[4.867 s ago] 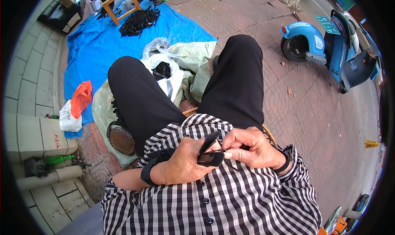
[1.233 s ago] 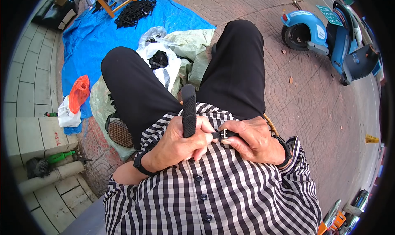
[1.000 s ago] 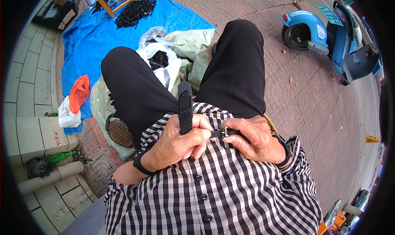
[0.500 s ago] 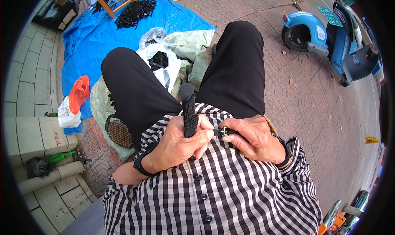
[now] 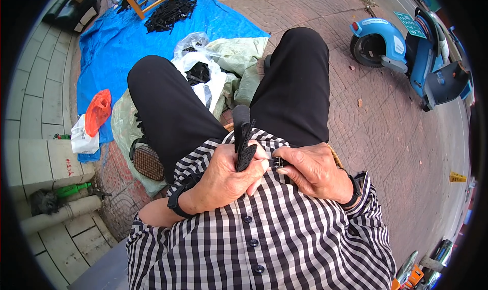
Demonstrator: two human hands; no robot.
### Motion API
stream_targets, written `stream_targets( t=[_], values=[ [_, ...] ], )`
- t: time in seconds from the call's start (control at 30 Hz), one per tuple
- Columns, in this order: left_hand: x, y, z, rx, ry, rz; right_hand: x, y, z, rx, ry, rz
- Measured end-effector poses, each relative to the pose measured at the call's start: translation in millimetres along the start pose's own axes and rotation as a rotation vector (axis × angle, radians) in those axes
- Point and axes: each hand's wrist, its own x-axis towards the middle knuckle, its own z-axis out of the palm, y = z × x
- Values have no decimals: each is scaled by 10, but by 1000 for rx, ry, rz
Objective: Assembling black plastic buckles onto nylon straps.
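Jutting above the left fingers (image 5: 255, 171), a black strap (image 5: 241, 121) reaches the right fingers (image 5: 295, 158).

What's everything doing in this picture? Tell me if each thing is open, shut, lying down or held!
strap: held, one end pointing up
buckle: between the hands; too small to tell if fastened
left hand: closed on the strap
right hand: pinching at the buckle
white bag: open
tarp: spread out
black pile: heaped on the tarp
scooter: standing upright
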Motion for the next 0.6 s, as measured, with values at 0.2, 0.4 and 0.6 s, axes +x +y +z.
stream_targets(
  t=[0.2, 0.4, 0.6],
  values=[
    [-4, 39, 23, -4, 10, -13, 27, -1, -63, 95, -44, 25],
    [-3, 52, 23, -7, 10, -29, 2, 24, -37, 119, -32, 8],
    [22, 21, 25, -28, 16, 10, 25, 41, -10, -29, 19, -89]
  ],
)
